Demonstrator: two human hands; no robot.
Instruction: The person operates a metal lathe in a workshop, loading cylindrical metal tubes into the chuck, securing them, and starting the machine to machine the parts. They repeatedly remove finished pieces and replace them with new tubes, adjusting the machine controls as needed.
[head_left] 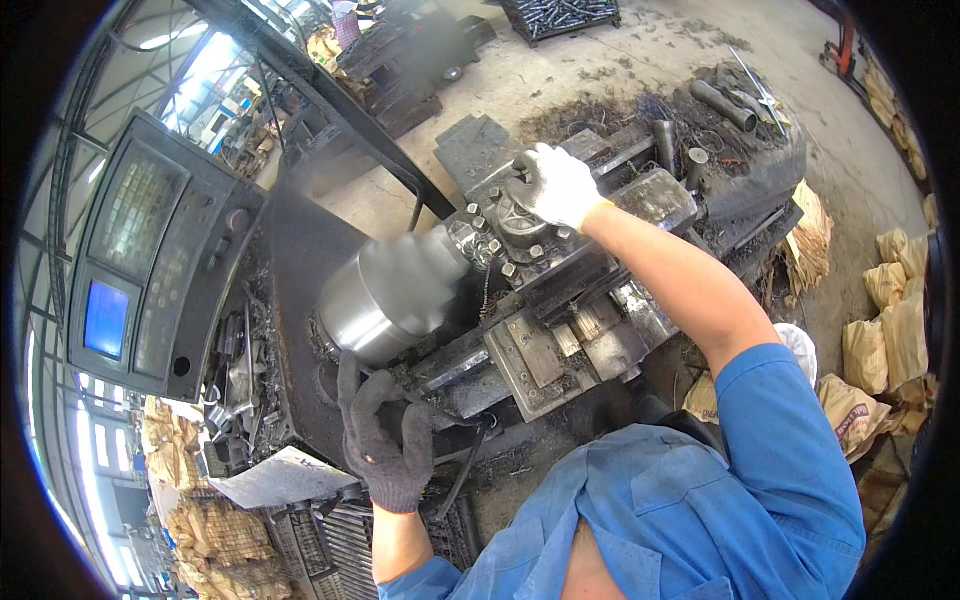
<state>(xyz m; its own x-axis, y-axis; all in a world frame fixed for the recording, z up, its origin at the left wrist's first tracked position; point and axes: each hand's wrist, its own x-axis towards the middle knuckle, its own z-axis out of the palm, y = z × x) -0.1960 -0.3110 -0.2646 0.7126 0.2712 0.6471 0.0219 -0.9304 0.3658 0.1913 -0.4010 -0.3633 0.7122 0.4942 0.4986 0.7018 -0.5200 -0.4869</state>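
Note:
My right hand [556,186], in a white glove, is over the top of the lathe's tool post [522,226], its fingers curled. What they grip, if anything, is hidden beneath the glove. Square-headed bolts ring the tool post. My left hand [388,436], in a dark knitted glove, is just in front of the shiny metal chuck [366,308]. Its fingers are spread and partly bent, with nothing visible in them. A thin dark lever [462,470] stands beside that hand. The chuck's right end is blurred, beside the tool post.
A control panel [150,255] with a lit blue screen stands at the left. Dark shavings [590,110] lie around the machine bed. A metal pipe [722,105] rests at the far right end. Filled sacks [868,350] stand at the right; a bin of metal parts [562,14] is behind.

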